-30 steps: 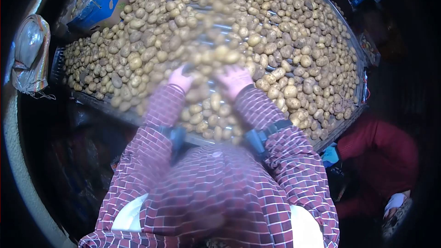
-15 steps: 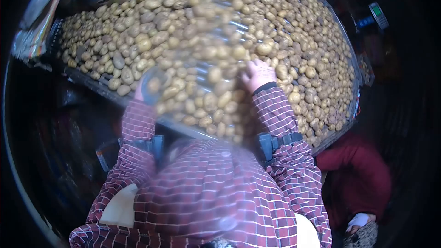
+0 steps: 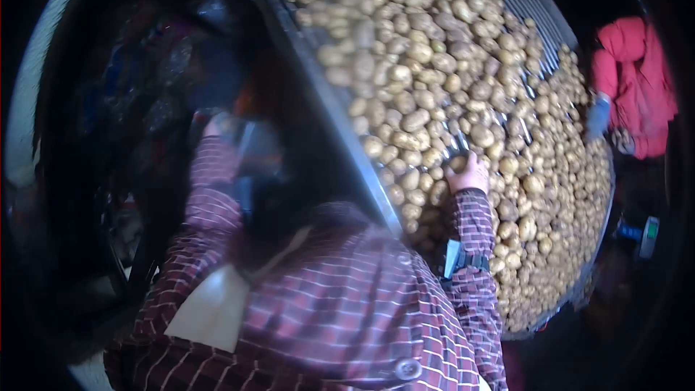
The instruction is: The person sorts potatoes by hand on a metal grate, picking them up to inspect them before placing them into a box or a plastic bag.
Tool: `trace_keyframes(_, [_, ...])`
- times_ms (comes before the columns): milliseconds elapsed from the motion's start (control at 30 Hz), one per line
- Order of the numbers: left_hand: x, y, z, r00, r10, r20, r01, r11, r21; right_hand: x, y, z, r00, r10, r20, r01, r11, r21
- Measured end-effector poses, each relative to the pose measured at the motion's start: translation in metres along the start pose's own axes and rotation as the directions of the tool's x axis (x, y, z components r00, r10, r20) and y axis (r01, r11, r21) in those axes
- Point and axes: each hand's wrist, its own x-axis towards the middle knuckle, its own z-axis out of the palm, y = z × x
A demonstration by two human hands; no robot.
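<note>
Potatoes (image 3: 416, 119) cover a large sorting table with a metal rim (image 3: 369, 174). My right hand (image 3: 474, 176) is down among them, its thumb and fingers curved round a potato (image 3: 457, 164). Dark slats show just beyond those fingertips. My left hand (image 3: 217, 127) is off the table, over the dark area to the left. It is smeared by motion, and a blurred greyish shape (image 3: 258, 150) appears beside it; whether the hand holds anything cannot be made out.
Across the table at the right stands a person in a pink-red jacket (image 3: 631, 80), with a blue-gloved hand (image 3: 598, 116) at the potatoes. A device with a green display (image 3: 649, 235) is beyond the table's right edge. Bare slats (image 3: 536, 22) show at the far end.
The view has swung left, so the table now lies to the right. My left hand has moved from over the potatoes to beyond the rim. My right hand is still among the potatoes.
</note>
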Motion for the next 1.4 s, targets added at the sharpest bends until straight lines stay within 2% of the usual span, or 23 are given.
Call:
trace_keyframes(33, [0.005,0.007,-0.019,0.995,0.095,0.022,-0.097,0.980,0.176,-0.002,-0.001,-0.001,0.999,-0.013,-0.039,0.011,1.000,-0.028])
trace_keyframes(67, [-0.052,0.030,0.039,0.944,0.211,-0.253,-0.081,0.893,0.443,-0.007,-0.003,0.000,0.997,-0.020,-0.072,0.016,0.998,-0.059])
trace_keyframes(133, [-0.001,0.023,-0.002,0.734,0.577,-0.359,0.014,0.516,0.856,-0.014,-0.005,0.003,0.997,-0.007,-0.072,0.003,0.998,-0.059])
trace_keyframes(200, [-0.037,0.031,0.065,0.906,0.423,0.015,-0.324,0.670,0.668,-0.025,0.004,0.009,0.982,-0.161,-0.102,0.148,0.981,-0.123])
trace_keyframes(267, [-0.071,0.020,0.144,0.882,0.415,0.224,-0.437,0.539,0.721,-0.043,0.014,0.007,0.921,-0.351,-0.167,0.325,0.932,-0.162])
trace_keyframes(300, [-0.097,0.009,0.189,0.834,0.418,0.360,-0.551,0.587,0.594,-0.048,0.022,0.008,0.923,-0.339,-0.184,0.320,0.939,-0.128])
trace_keyframes(400, [-0.165,-0.013,0.304,0.506,0.448,0.737,-0.860,0.200,0.469,-0.058,0.056,-0.006,0.962,-0.204,-0.183,0.214,0.976,0.037])
trace_keyframes(467, [-0.166,-0.028,0.355,0.343,0.472,0.813,-0.936,0.096,0.339,-0.072,0.073,-0.010,0.962,-0.114,-0.249,0.083,0.988,-0.134])
trace_keyframes(533, [-0.165,-0.027,0.401,0.347,0.392,0.852,-0.930,0.024,0.368,-0.079,0.099,0.001,0.937,-0.035,-0.347,0.039,0.999,0.006])
trace_keyframes(600, [-0.158,-0.029,0.440,0.349,0.196,0.917,-0.891,-0.233,0.389,-0.089,0.114,0.013,0.884,0.129,-0.450,-0.009,0.966,0.258])
trace_keyframes(633, [-0.176,-0.026,0.458,0.347,0.071,0.935,-0.837,-0.426,0.343,-0.093,0.110,0.014,0.886,0.147,-0.440,-0.036,0.968,0.249])
trace_keyframes(667, [-0.194,-0.020,0.473,0.347,-0.031,0.937,-0.820,-0.494,0.287,-0.097,0.106,0.014,0.897,0.159,-0.413,-0.046,0.962,0.269])
trace_keyframes(767, [-0.201,-0.020,0.492,0.415,-0.039,0.909,-0.756,-0.571,0.321,-0.098,0.095,0.020,0.878,0.237,-0.417,-0.109,0.945,0.307])
trace_keyframes(867, [-0.202,-0.026,0.510,0.388,-0.041,0.921,-0.720,-0.637,0.275,-0.095,0.097,0.019,0.868,0.223,-0.445,-0.079,0.944,0.319])
trace_keyframes(900, [-0.206,-0.024,0.516,0.321,-0.053,0.946,-0.760,-0.610,0.224,-0.096,0.095,0.017,0.865,0.240,-0.441,-0.094,0.940,0.328])
trace_keyframes(933, [-0.205,-0.024,0.523,0.150,-0.033,0.988,-0.828,-0.551,0.108,-0.095,0.094,0.015,0.865,0.253,-0.433,-0.105,0.936,0.337])
trace_keyframes(1000, [-0.192,-0.040,0.549,0.030,0.016,0.999,-0.980,-0.199,0.033,-0.096,0.093,0.013,0.870,0.275,-0.409,-0.130,0.928,0.348])
trace_keyframes(1033, [-0.202,-0.041,0.565,0.025,0.002,1.000,-0.971,-0.239,0.025,-0.094,0.094,0.017,0.858,0.266,-0.439,-0.111,0.931,0.348])
trace_keyframes(1067, [-0.212,-0.044,0.581,0.174,-0.196,0.965,-0.918,-0.387,0.087,-0.096,0.095,0.021,0.855,0.266,-0.445,-0.114,0.933,0.340])
trace_keyframes(1133, [-0.226,-0.048,0.611,0.301,-0.331,0.894,-0.853,-0.512,0.097,-0.093,0.095,0.019,0.842,0.271,-0.466,-0.123,0.938,0.323])
trace_keyframes(1200, [-0.219,-0.057,0.632,0.362,-0.339,0.868,-0.842,-0.519,0.149,-0.095,0.095,0.018,0.840,0.280,-0.465,-0.129,0.935,0.330])
trace_keyframes(1333, [-0.213,-0.071,0.643,0.316,-0.521,0.793,-0.894,-0.442,0.066,-0.095,0.097,0.022,0.846,0.290,-0.448,-0.133,0.928,0.349])
trace_keyframes(1400, [-0.239,-0.081,0.632,0.393,-0.587,0.708,-0.881,-0.462,0.105,-0.094,0.100,0.022,0.862,0.300,-0.408,-0.162,0.926,0.341])
